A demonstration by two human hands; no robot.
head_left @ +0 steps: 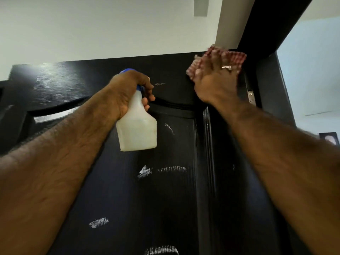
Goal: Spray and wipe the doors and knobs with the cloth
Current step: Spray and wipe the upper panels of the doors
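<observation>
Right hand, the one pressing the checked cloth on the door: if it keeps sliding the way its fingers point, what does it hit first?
Probably the door frame's top: the right hand points up-right, the cloth already near the door's top corner. Depth unclear.

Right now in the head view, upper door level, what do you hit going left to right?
Left hand gripping the spray bottle → right hand pressing the checked cloth flat on the dark door → metal hinge → open doorway.
</observation>
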